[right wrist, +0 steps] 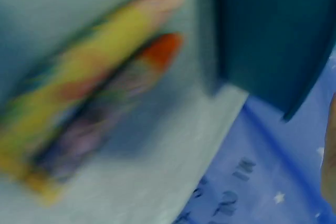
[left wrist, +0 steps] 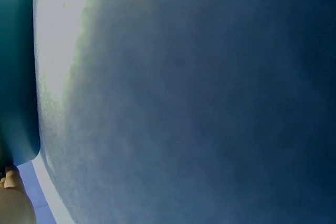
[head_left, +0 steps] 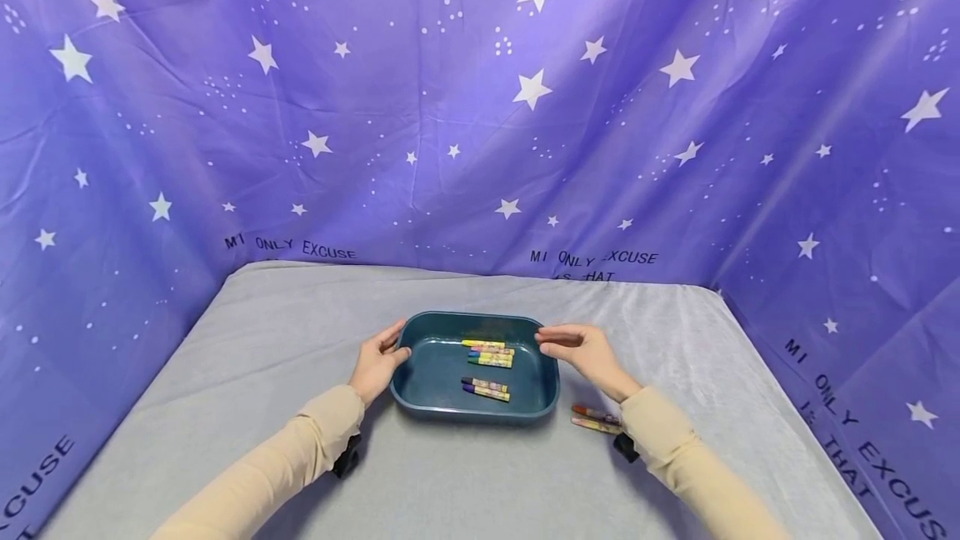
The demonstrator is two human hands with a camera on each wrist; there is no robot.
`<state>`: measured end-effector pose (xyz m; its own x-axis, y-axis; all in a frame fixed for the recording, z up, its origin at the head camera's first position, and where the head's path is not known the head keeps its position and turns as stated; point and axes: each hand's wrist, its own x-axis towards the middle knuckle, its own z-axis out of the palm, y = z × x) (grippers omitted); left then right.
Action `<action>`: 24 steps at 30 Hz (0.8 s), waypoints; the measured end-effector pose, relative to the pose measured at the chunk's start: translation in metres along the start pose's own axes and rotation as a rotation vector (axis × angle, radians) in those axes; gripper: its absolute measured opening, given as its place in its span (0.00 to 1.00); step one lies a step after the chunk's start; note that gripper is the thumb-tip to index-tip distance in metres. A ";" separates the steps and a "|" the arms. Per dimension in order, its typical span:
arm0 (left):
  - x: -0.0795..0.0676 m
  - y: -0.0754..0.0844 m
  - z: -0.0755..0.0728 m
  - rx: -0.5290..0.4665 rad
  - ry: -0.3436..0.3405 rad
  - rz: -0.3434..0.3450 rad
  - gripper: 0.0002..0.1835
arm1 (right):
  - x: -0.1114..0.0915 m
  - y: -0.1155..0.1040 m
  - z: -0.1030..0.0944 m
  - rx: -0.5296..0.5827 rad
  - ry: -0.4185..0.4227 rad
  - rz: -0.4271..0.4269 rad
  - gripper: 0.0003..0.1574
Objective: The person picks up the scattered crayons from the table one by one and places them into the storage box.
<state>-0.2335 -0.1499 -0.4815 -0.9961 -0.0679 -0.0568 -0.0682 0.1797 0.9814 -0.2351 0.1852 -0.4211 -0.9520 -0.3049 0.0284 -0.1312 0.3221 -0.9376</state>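
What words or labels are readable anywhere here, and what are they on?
Purple curtain, back left: "MI ONLY EXCUSE"
Back middle: "MI ONLY XCUSE", "HAT", partly hidden
Right: "MI ONLY EXCUSE", "Is THAT"
Left: "XCUSE", "T", cut off
Crayon wrappers: too small or blurred to read
Tray: no text visible

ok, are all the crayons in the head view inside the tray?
No, an orange-tipped crayon and a pink-tipped crayon lie on the gray cloth outside the teal tray.

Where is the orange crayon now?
In the head view, the orange crayon lies on the gray cloth, right of the teal tray, beside a pink crayon.
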 end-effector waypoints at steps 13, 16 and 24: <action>-0.003 0.000 0.000 0.010 0.003 -0.004 0.31 | -0.030 0.033 -0.035 0.012 0.028 0.042 0.29; -0.002 -0.001 0.000 0.005 0.001 -0.010 0.31 | -0.037 0.043 -0.039 0.016 0.017 0.062 0.27; 0.000 -0.001 -0.001 0.001 -0.003 -0.010 0.31 | -0.055 0.065 -0.049 -0.045 -0.060 0.102 0.26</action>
<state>-0.2339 -0.1514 -0.4825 -0.9955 -0.0670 -0.0671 -0.0782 0.1796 0.9806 -0.2047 0.2672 -0.4665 -0.9429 -0.3210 -0.0887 -0.0477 0.3938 -0.9179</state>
